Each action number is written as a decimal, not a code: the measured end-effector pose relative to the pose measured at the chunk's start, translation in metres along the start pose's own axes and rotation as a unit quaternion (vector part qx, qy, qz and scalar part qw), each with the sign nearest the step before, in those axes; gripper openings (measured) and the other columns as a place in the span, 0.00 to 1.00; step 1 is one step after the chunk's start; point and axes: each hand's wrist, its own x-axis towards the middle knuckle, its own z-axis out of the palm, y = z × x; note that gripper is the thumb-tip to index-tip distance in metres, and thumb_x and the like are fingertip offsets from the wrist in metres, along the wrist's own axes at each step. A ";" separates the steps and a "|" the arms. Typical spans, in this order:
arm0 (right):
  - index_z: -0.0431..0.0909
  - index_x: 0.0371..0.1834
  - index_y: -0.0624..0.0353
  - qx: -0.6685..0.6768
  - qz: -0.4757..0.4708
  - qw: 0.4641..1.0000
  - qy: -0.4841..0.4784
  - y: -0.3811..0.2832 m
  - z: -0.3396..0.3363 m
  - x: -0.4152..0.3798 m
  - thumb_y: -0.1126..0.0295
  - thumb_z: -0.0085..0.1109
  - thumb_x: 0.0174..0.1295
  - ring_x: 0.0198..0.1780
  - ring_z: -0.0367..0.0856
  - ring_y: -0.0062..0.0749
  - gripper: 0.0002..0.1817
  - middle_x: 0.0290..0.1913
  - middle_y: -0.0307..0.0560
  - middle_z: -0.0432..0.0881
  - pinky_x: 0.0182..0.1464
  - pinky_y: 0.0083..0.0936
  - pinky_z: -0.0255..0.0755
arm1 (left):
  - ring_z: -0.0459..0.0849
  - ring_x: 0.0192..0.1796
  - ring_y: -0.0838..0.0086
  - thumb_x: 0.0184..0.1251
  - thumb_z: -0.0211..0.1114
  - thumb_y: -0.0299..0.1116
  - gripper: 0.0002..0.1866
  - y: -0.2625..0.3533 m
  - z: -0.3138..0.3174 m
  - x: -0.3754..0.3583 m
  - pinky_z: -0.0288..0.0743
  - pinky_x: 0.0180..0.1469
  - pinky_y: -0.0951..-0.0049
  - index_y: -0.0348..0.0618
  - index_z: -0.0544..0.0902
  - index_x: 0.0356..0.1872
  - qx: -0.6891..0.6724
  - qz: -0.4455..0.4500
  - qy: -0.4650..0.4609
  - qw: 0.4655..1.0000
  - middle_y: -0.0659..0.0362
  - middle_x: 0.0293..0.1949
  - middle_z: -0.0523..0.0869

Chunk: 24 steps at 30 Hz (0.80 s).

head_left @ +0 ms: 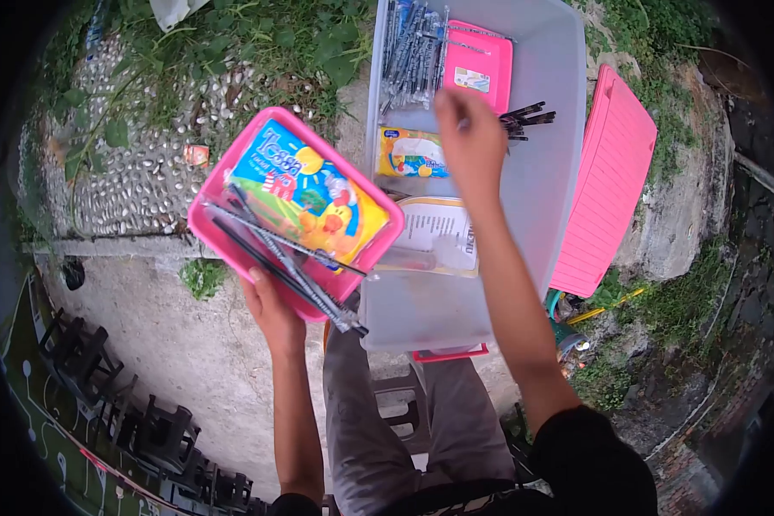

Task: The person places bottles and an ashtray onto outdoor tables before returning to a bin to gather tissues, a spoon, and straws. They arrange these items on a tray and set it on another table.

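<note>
My left hand (275, 311) grips the lower edge of a pink tray (271, 114), which is tilted. In the tray lie a colourful tissue pack (318, 202) and several dark, wrapped sticks (275, 254). My right hand (469, 125) is raised over a large translucent bin (542, 181), its fingers curled and blurred; what they hold, if anything, cannot be made out. Below and around it in the bin are a bundle of wrapped sticks (413, 56), a pink container (492, 56), loose dark sticks (529, 120), a yellow-blue pack (408, 153) and a container with a printed label (439, 225).
A pink lid (606, 181) leans right of the bin. Dark plastic stools (168, 434) stand at the lower left. Pebbled paving (146, 189) and plants (310, 43) are at the upper left. A grey stool (396, 404) shows between my legs.
</note>
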 end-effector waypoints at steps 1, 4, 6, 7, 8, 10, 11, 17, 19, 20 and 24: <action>0.82 0.39 0.63 0.041 0.061 0.997 0.018 0.047 0.027 0.029 0.61 0.62 0.57 0.35 0.84 0.37 0.16 0.32 0.52 0.84 0.41 0.29 0.76 | 0.72 0.57 0.71 0.76 0.45 0.48 0.29 0.001 -0.006 0.006 0.67 0.59 0.69 0.38 0.57 0.68 0.001 0.001 -0.005 1.000 0.53 0.59 0.71; 0.82 0.41 0.66 -0.127 0.078 0.987 -0.062 0.119 0.087 0.084 0.54 0.64 0.51 0.42 0.84 0.48 0.24 0.37 0.62 0.84 0.47 0.35 0.76 | 0.72 0.57 0.71 0.76 0.46 0.47 0.29 0.005 -0.020 0.021 0.67 0.60 0.68 0.37 0.57 0.68 0.005 0.014 -0.007 1.000 0.53 0.59 0.70; 0.81 0.41 0.67 -0.152 0.106 0.979 -0.088 0.127 0.110 0.097 0.52 0.65 0.50 0.44 0.83 0.51 0.27 0.38 0.64 0.83 0.49 0.37 0.76 | 0.72 0.57 0.70 0.76 0.46 0.47 0.29 0.009 -0.028 0.025 0.67 0.60 0.68 0.37 0.57 0.69 0.011 0.009 0.009 1.000 0.53 0.59 0.70; 0.81 0.41 0.67 -0.178 0.146 0.964 -0.129 0.122 0.116 0.102 0.52 0.65 0.50 0.44 0.83 0.51 0.27 0.39 0.65 0.83 0.49 0.38 0.76 | 0.70 0.60 0.68 0.76 0.46 0.47 0.30 0.007 -0.040 0.028 0.65 0.62 0.66 0.37 0.56 0.69 0.015 -0.010 -0.013 1.000 0.52 0.62 0.68; 0.81 0.42 0.66 -0.202 0.187 0.946 -0.169 0.116 0.123 0.103 0.52 0.65 0.49 0.45 0.83 0.52 0.27 0.40 0.65 0.83 0.49 0.38 0.76 | 0.70 0.60 0.68 0.76 0.46 0.47 0.30 0.005 -0.047 0.028 0.65 0.62 0.66 0.37 0.56 0.69 0.017 -0.010 -0.018 1.000 0.52 0.62 0.68; 0.82 0.42 0.65 -0.224 0.158 0.958 -0.090 0.110 0.142 0.098 0.52 0.65 0.50 0.47 0.82 0.52 0.26 0.42 0.64 0.83 0.50 0.39 0.76 | 0.69 0.62 0.66 0.75 0.46 0.49 0.31 0.009 -0.048 0.028 0.63 0.64 0.65 0.37 0.55 0.70 0.027 -0.002 0.005 1.000 0.51 0.64 0.66; 0.82 0.42 0.64 -0.243 0.126 0.962 -0.015 0.107 0.148 0.096 0.52 0.65 0.50 0.48 0.82 0.52 0.26 0.44 0.63 0.82 0.51 0.39 0.76 | 0.67 0.63 0.65 0.75 0.46 0.50 0.32 0.010 -0.050 0.027 0.62 0.65 0.64 0.38 0.54 0.70 0.038 0.001 0.003 0.999 0.51 0.65 0.64; 0.83 0.42 0.61 -0.253 0.226 0.933 -0.124 0.094 0.151 0.102 0.55 0.63 0.51 0.51 0.81 0.50 0.22 0.47 0.60 0.82 0.51 0.39 0.76 | 0.68 0.63 0.65 0.74 0.47 0.50 0.33 0.003 -0.058 0.024 0.63 0.64 0.63 0.38 0.54 0.70 0.038 -0.011 0.014 0.999 0.51 0.65 0.65; 0.83 0.42 0.61 -0.245 0.240 0.930 -0.128 0.091 0.148 0.102 0.56 0.64 0.51 0.51 0.81 0.49 0.21 0.47 0.59 0.82 0.51 0.39 0.76 | 0.68 0.63 0.65 0.74 0.47 0.50 0.33 0.000 -0.060 0.024 0.64 0.64 0.64 0.38 0.54 0.70 0.029 -0.017 0.012 0.999 0.51 0.65 0.65; 0.83 0.42 0.61 -0.236 0.254 0.928 -0.134 0.089 0.147 0.103 0.57 0.64 0.50 0.51 0.81 0.49 0.21 0.47 0.58 0.82 0.51 0.39 0.76 | 0.68 0.63 0.65 0.74 0.47 0.50 0.33 -0.001 -0.062 0.024 0.64 0.63 0.64 0.38 0.54 0.70 0.024 -0.017 0.013 0.999 0.51 0.64 0.65; 0.83 0.43 0.61 -0.227 0.265 0.926 -0.143 0.100 0.151 0.105 0.59 0.65 0.49 0.51 0.81 0.49 0.20 0.48 0.58 0.82 0.52 0.38 0.76 | 0.68 0.63 0.65 0.74 0.47 0.51 0.33 0.004 -0.060 0.024 0.64 0.63 0.64 0.38 0.54 0.70 0.042 -0.012 0.011 0.999 0.50 0.64 0.65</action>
